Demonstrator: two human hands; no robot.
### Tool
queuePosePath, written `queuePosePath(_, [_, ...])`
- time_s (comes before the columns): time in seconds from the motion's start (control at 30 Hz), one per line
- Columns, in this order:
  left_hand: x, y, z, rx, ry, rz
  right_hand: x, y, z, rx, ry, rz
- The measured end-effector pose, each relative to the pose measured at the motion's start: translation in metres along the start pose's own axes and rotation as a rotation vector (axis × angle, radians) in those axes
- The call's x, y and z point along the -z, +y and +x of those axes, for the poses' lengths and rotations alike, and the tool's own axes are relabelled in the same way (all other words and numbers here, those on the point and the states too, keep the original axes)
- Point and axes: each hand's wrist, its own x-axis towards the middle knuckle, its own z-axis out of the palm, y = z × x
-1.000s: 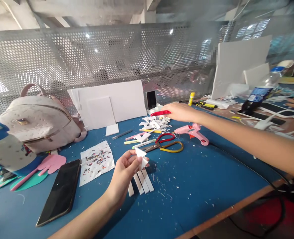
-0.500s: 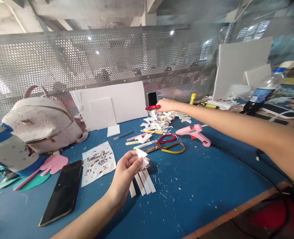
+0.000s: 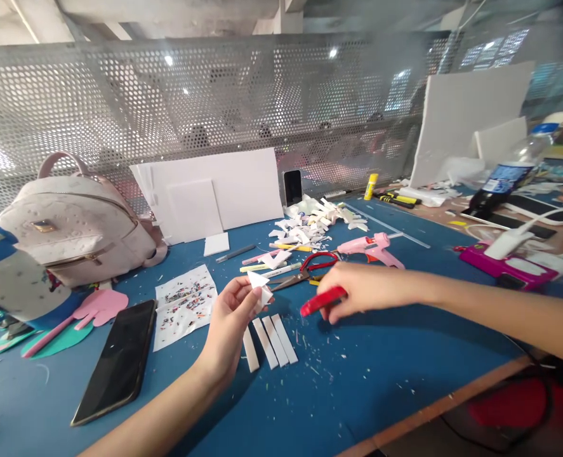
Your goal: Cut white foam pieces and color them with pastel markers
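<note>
Left hand (image 3: 228,311): one, forearm slanting in from the near side, thumb and fingers pinching a small white piece (image 3: 257,279) near four white strips (image 3: 275,343) on the blue table (image 3: 386,393). Right hand (image 3: 352,289): one, I see its forearm nearly level from the right, fingers curled around a red tool (image 3: 323,301), scissors (image 3: 320,256) just behind.

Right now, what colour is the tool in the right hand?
The tool is red, seen best in the head view.
</note>
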Motion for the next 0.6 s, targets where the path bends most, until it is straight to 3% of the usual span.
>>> queuePosePath(0.03, [-0.001,0.0,0.0,-0.002,-0.002,0.002,-0.009,0.003,-0.007,-0.026,-0.074,-0.018])
queuePosePath(0.17, [-0.003,-0.001,-0.002,-0.002,-0.008,0.011,-0.027,0.013,-0.019,-0.091,-0.055,-0.023])
queuePosePath(0.37, [-0.001,-0.002,-0.002,0.005,-0.017,0.024,-0.032,0.017,-0.02,-0.095,-0.037,-0.017])
queuePosePath(0.6, [-0.001,-0.002,-0.002,0.009,-0.021,0.029,-0.038,0.014,-0.027,-0.127,-0.107,0.087])
